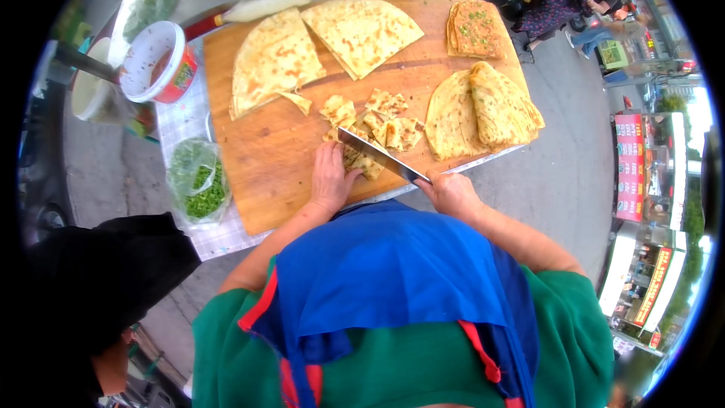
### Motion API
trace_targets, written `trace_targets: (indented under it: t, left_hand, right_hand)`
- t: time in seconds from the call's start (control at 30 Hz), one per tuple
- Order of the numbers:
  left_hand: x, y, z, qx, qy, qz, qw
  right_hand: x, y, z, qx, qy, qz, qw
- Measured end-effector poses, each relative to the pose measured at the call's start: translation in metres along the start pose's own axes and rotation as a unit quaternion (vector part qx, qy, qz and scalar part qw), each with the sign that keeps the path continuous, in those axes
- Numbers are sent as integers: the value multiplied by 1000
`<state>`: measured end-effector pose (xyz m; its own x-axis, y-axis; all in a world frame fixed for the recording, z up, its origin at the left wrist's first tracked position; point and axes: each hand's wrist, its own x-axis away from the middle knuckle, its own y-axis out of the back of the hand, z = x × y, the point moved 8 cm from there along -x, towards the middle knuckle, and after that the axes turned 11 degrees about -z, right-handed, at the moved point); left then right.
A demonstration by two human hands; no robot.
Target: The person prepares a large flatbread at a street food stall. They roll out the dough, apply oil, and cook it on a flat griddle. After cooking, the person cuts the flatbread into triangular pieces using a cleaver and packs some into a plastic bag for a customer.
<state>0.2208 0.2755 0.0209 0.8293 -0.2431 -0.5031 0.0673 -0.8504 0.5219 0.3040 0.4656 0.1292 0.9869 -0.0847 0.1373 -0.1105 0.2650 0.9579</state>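
Observation:
In my right hand [452,192] is the handle of a broad-bladed knife [391,160], its blade slanting up and left across a pile of cut flatbread pieces [403,131]. My left hand [333,177] rests at the near left side of the pile, with its fingers against the pieces by the blade. Part of the pile is hidden under the knife. Beneath everything lies a large wooden cutting board [272,164]. Two big flatbread wedges [277,65] sit at its far side, a small torn scrap [297,103] beside one. Folded flatbread [504,105] lies at the right.
A stack of flatbread squares [477,28] with chopped green topping occupies the far right corner. Left of the board are a plastic tub [158,62] and a bag of chopped greens [199,181] on a checked cloth [212,242]. A person in black [107,277] is close at my left.

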Motion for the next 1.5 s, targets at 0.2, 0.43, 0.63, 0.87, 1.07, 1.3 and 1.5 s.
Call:
trace_targets:
  t: [0.2,0.43,0.63,0.87,1.07,1.3,1.5]
  left_hand:
    - [-1,-8,15,-23,49,50,997]
    - [-5,-9,14,-28,82,67,994]
    - [1,-10,19,-17,105,30,994]
    - [3,-16,18,-12,121,52,991]
    - [6,-17,18,-18,97,38,994]
    - [1,2,-12,-88,76,-21,993]
    - [-35,10,25,-154,103,-83,979]
  right_hand:
    - [-34,-41,12,4,16,45,999]
    - [-88,-78,47,1,25,1,1000]
    - [-67,-37,33,29,16,70,997]
    - [-49,-79,1,24,-7,5,1000]
    - [-99,-95,49,-86,42,-34,995]
    - [-101,-1,-20,-176,-92,24,980]
    - [-150,58,-101,-163,-124,-292,934]
